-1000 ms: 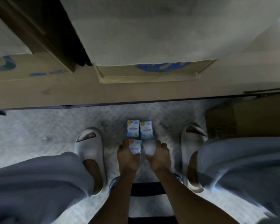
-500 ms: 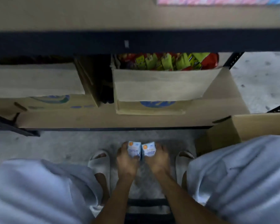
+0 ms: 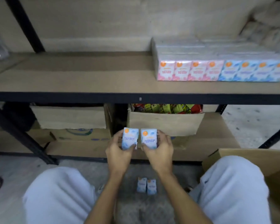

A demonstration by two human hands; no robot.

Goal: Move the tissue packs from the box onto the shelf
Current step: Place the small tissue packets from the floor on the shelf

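Concrete floor [image 3: 31, 165], metal shelf [image 3: 87, 81] before us. Pink and blue packs [image 3: 217, 71] line its right side, the far ones blurred. The box [image 3: 249, 157] is cut off by our right knee. Left hand [image 3: 120, 152] clamps one blue tissue pack [image 3: 130, 138], right hand [image 3: 158, 151] another [image 3: 148, 138], side by side. Both have risen off the floor since a second ago; two packs [image 3: 147, 185] remain below.

My head camera looks forward and down, close over my knees, facing the shelf [image 3: 103, 75] straight ahead.
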